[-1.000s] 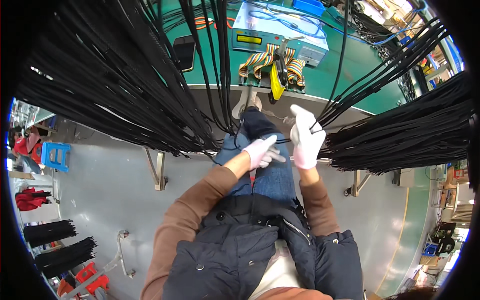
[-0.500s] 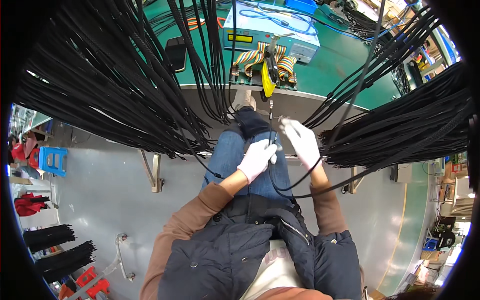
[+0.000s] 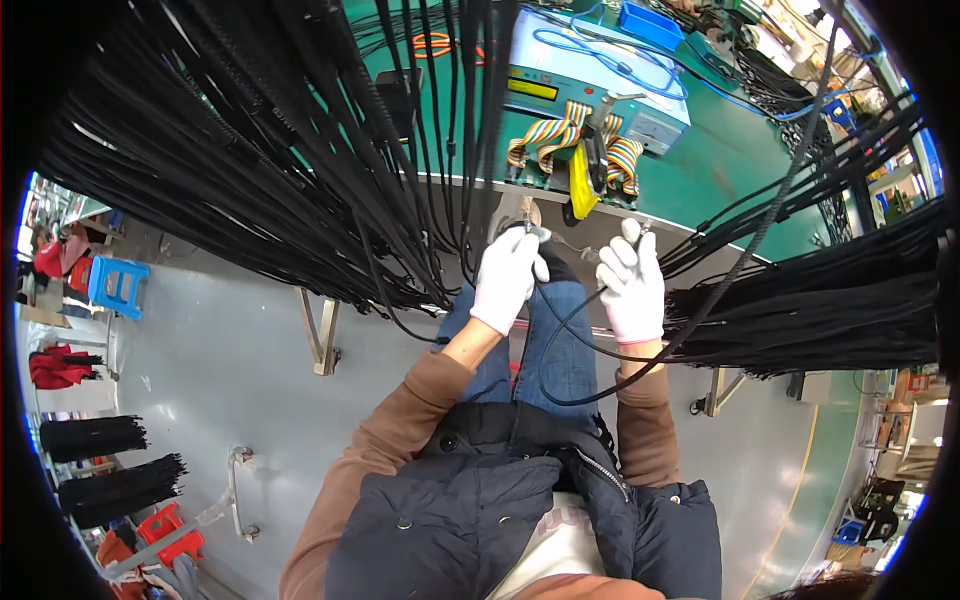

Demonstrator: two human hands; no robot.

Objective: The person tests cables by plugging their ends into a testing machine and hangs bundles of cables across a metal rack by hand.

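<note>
Pinching a black cable (image 3: 573, 402) near one end, the left hand (image 3: 506, 278), in a white glove, hangs above the lap with its fingers closed; the right hand (image 3: 633, 290), gloved alike, curls its fingers around a metal-tipped cable end (image 3: 645, 229); between and below the hands the cable loops over the jeans (image 3: 568, 345), though which strand runs to which hand is hard to trace.

In this same head view, pinkish lettering sits on the white shirt (image 3: 562, 540), partly covered by the dark jacket (image 3: 440, 500); a pale blue instrument (image 3: 575, 98) carries a lit yellow display (image 3: 532, 88) and small panel markings, too small to read.

The counter (image 3: 720, 165) is green, with the instrument on it; at its front edge, rainbow ribbon cables (image 3: 622, 165) flank a yellow-handled clamp (image 3: 581, 185); a blue tray (image 3: 650, 25) lies behind; thick black cable bundles hang at the left (image 3: 230, 180) and right (image 3: 820, 300).

The room has a smooth grey floor (image 3: 250, 400) with a yellow line (image 3: 797, 480) at the right; a blue stool (image 3: 117, 285) and a red stool (image 3: 172, 533) stand at the left.
</note>
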